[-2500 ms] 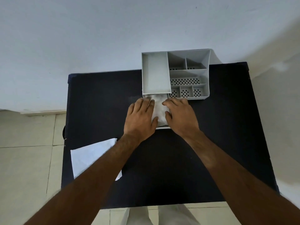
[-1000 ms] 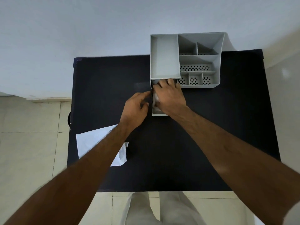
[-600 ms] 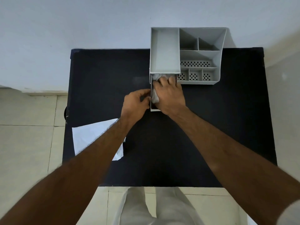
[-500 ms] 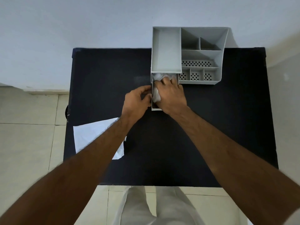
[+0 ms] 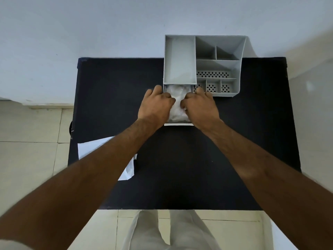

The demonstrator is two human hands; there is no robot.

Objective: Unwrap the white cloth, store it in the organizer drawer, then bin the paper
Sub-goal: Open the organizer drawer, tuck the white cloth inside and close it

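Note:
The white cloth lies crumpled inside the open drawer that sticks out of the grey organizer toward me. My left hand clasps the drawer's left wall, fingers outside and thumb inside against the cloth. My right hand does the same on the right wall. The cloth shows between the two thumbs; its sides are hidden by my hands. The white paper lies flat at the table's left edge, partly under my left forearm.
The organizer stands at the back of the black table, against a pale wall, with several open compartments on top. Tiled floor surrounds the table. My legs show below the table's near edge.
My right hand has slid off the top of the cloth to the drawer's right side. My left hand has shifted up along the left wall. More of the cloth now shows.

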